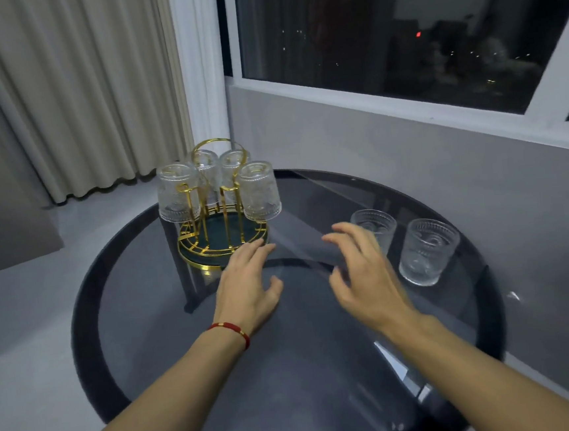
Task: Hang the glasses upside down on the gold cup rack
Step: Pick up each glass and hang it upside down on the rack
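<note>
The gold cup rack (221,241) stands at the far left of a round dark glass table (139,296). Several clear patterned glasses hang upside down on its prongs, the nearest at the front right (260,191) and front left (178,197). Two more clear glasses stand upright on the table to the right: one further back (378,227), partly behind my right hand, and one nearer (427,251). My left hand (248,284) lies flat, fingertips at the rack's base, holding nothing. My right hand (364,273) hovers with fingers spread, just left of the upright glasses, empty.
A grey wall and a dark window (398,33) run close behind the table on the right. Pale curtains (76,96) hang at the back left above a light floor. I wear a red cord bracelet (231,333) on my left wrist.
</note>
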### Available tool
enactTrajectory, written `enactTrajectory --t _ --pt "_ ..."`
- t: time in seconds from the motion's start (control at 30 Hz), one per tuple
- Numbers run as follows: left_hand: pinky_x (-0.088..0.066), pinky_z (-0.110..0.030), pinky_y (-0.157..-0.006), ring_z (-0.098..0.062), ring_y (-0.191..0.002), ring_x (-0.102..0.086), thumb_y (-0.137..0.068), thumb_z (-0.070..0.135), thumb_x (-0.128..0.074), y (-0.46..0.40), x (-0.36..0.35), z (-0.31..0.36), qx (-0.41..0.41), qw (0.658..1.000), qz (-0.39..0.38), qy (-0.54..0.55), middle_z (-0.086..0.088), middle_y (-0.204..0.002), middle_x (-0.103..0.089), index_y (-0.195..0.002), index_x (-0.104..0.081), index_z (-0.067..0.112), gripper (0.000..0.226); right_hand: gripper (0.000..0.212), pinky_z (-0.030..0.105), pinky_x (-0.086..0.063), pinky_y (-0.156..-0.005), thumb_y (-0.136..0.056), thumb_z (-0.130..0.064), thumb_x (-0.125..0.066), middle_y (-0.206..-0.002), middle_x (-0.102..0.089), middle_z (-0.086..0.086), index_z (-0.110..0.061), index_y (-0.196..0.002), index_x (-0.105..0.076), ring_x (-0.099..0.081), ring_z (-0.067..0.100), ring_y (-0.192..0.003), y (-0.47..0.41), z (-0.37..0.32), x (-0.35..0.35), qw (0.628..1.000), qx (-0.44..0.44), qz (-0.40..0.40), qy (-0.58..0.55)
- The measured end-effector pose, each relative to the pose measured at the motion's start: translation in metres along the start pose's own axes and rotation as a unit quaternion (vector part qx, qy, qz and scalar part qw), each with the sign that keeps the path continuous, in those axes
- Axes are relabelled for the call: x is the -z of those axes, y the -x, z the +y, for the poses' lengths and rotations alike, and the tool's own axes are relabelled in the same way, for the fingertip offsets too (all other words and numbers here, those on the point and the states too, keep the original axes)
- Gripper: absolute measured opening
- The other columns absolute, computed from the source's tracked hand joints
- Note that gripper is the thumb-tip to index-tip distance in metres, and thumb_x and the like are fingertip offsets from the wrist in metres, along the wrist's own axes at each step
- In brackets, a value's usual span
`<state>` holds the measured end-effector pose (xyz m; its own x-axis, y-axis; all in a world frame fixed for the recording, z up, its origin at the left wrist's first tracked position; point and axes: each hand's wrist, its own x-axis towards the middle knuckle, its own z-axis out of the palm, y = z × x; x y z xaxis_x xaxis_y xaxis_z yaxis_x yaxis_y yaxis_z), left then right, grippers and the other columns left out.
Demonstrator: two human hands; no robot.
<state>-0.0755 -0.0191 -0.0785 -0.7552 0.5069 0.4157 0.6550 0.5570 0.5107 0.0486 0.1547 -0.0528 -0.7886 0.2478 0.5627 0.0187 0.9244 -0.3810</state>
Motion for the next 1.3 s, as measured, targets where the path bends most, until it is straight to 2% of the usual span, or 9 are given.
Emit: enactTrajectory --t 0.17,0.3,0.4,0.5,0.6,0.73,0.9,1.13,1.3 --pt "-0.026 -0.028 -0.114 -0.016 -0.142 -0.035 -0.087 0.02 -0.067 0.006 -0.007 0.046 -0.016 0.997 -0.015 0.074 0.001 -0.149 -0.05 -0.145 -0.049 0.023 0.061 0.07 0.055 -0.031 -0.117 -0.075 -0.009 -0.075 -0.156 -0.037 0.027 -0.006 -0.141 -0.052 -0.034 0.047 -0.142 -0.001 0.036 0.021 0.966 -0.187 0.165 0.07" --pt "-0.025 -0.022 -0.109 -0.014 -0.141 -0.036 -0.087 0.022 -0.066 0.011 -0.011 0.066 -0.01 0.995 -0.029 0.099 0.004 -0.148 -0.05 -0.145 -0.047 0.026 0.062 0.115 0.063 -0.039 -0.113 -0.079 -0.032 -0.086 -0.166 -0.016 0.032 -0.007 -0.164 -0.012 -0.029 0.052 -0.148 0.004 0.069 0.028 0.929 -0.348 0.121 0.032" --pt "-0.029 -0.026 -0.11 -0.014 -0.141 -0.035 -0.087 0.022 -0.065 0.015 -0.015 0.073 -0.005 0.993 -0.053 0.103 0.003 -0.149 -0.05 -0.147 -0.045 0.026 0.063 0.123 0.058 -0.041 -0.111 -0.084 -0.03 -0.084 -0.168 -0.02 0.029 -0.013 -0.166 0.006 -0.038 0.049 -0.147 0.006 0.086 0.027 0.923 -0.369 0.098 -0.047" --pt "-0.028 -0.025 -0.108 -0.014 -0.14 -0.036 -0.087 0.024 -0.065 0.019 -0.016 0.075 0.008 0.992 -0.065 0.106 0.004 -0.148 -0.05 -0.147 -0.043 0.027 0.064 0.118 0.056 -0.046 -0.104 -0.084 -0.03 -0.085 -0.159 -0.041 0.029 -0.013 -0.165 0.0 -0.046 0.048 -0.141 0.002 0.097 0.028 0.892 -0.419 0.14 -0.096" --pt "-0.029 -0.024 -0.103 -0.015 -0.138 -0.038 -0.087 0.026 -0.064 0.021 -0.018 0.078 0.021 0.991 -0.07 0.111 0.004 -0.146 -0.051 -0.147 -0.042 0.028 0.064 0.099 0.051 -0.049 -0.098 -0.079 -0.035 -0.087 -0.149 -0.053 0.024 -0.004 -0.153 -0.03 -0.053 0.043 -0.133 -0.001 0.101 0.03 0.868 -0.465 0.132 -0.113" --pt "-0.033 -0.026 -0.103 -0.016 -0.134 -0.043 -0.088 0.027 -0.065 0.021 -0.016 0.085 0.025 0.988 -0.071 0.136 0.003 -0.143 -0.053 -0.146 -0.043 0.03 0.062 0.081 0.038 -0.046 -0.084 -0.07 -0.034 -0.09 -0.134 -0.062 0.015 -0.009 -0.134 -0.049 -0.059 0.036 -0.12 0.006 0.096 0.037 0.864 -0.46 0.16 -0.129" --pt "-0.05 -0.03 -0.098 -0.004 -0.121 -0.055 -0.086 0.037 -0.072 0.023 -0.005 0.091 0.041 0.965 -0.069 0.25 0.01 -0.133 -0.059 -0.143 -0.047 0.035 0.062 0.077 0.047 -0.05 -0.099 -0.067 -0.041 -0.088 -0.133 -0.058 0.007 -0.021 -0.132 -0.05 -0.056 0.029 -0.122 0.014 0.067 0.066 0.921 -0.292 0.226 -0.125" --pt "-0.051 -0.018 -0.096 0.007 -0.116 -0.057 -0.069 0.056 -0.084 0.021 0.018 0.082 0.058 0.935 -0.071 0.343 0.02 -0.127 -0.061 -0.147 -0.04 0.035 0.092 0.093 0.044 -0.053 -0.105 -0.056 -0.023 -0.096 -0.132 -0.061 0.003 -0.024 -0.141 -0.058 -0.062 0.02 -0.122 0.007 -0.013 0.039 0.969 -0.102 -0.038 -0.222" --pt "-0.052 -0.012 -0.086 0.009 -0.1 -0.062 -0.065 0.043 -0.09 0.014 0.035 0.06 0.129 0.939 0.031 0.317 0.014 -0.112 -0.067 -0.136 -0.057 0.023 0.081 0.099 0.045 -0.049 -0.113 -0.062 -0.041 -0.092 -0.145 -0.057 -0.004 -0.04 -0.149 -0.046 -0.059 0.012 -0.133 -0.006 -0.027 0.008 0.919 -0.154 -0.153 -0.329"
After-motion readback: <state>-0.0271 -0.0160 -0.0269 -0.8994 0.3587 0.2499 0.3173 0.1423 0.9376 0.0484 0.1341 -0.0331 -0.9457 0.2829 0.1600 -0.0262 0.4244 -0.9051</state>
